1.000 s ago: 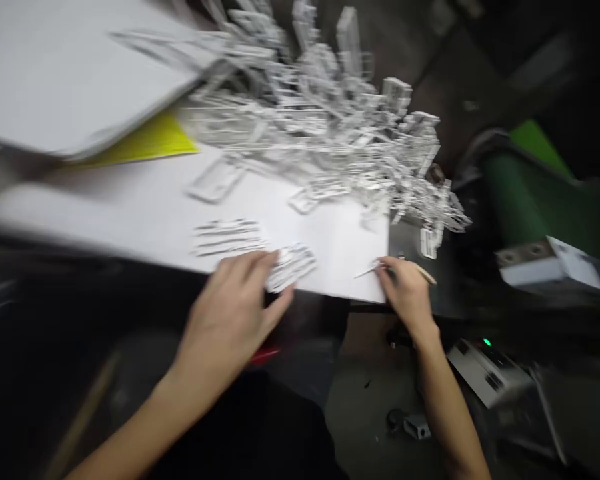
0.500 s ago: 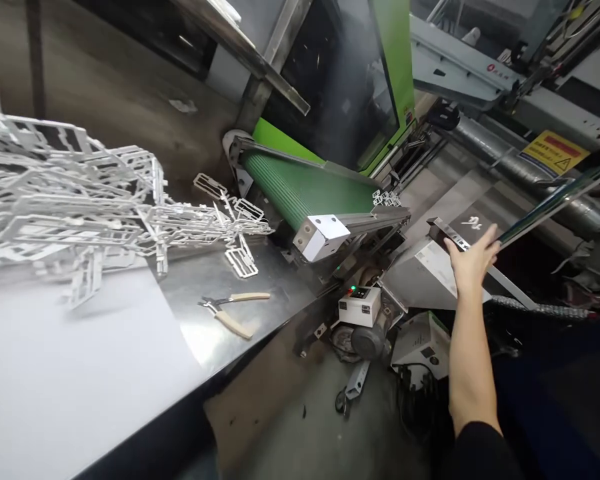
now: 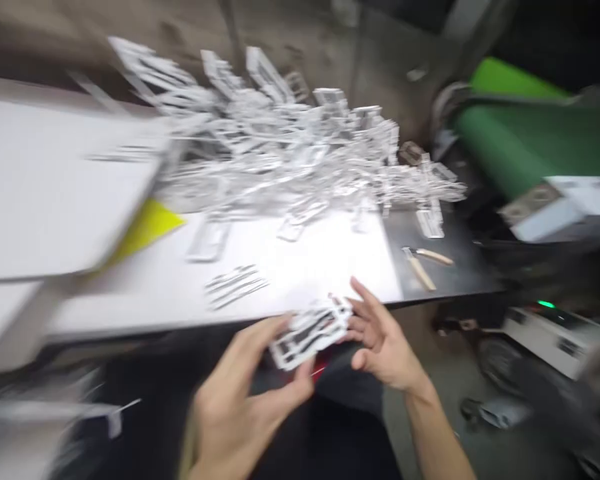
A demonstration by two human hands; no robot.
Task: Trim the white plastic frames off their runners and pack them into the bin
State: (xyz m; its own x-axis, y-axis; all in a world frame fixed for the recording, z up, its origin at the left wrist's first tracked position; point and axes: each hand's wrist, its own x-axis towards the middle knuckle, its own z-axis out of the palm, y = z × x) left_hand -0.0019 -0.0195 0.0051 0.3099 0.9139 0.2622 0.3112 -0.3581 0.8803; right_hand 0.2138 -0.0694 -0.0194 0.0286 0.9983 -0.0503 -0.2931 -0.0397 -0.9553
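Observation:
A white plastic frame part [image 3: 310, 330] is gripped between the fingers and thumb of my left hand [image 3: 253, 393], in front of the table's near edge. At its right end is my right hand [image 3: 385, 340], its fingers apart and its thumb free of the part. Several thin white pieces [image 3: 236, 285] lie on the white sheet [image 3: 350, 257] beyond my hands. Behind them spreads a large tangled heap of white plastic frames [image 3: 280, 147]. Pliers with pale handles [image 3: 423, 267] rest on the metal tabletop to the right. The picture is blurred by motion.
A green conveyor belt [image 3: 535, 140] with a white end block [image 3: 555, 207] stands at the right. Below it is a white control box [image 3: 560, 337] with a green light. At the left are a large white board [image 3: 55, 180] and a yellow piece [image 3: 147, 230].
The view has swung left and down to the table. My right hand has left the metal-edged machine part at the right. My left hand has come into view, holding the white frame part.

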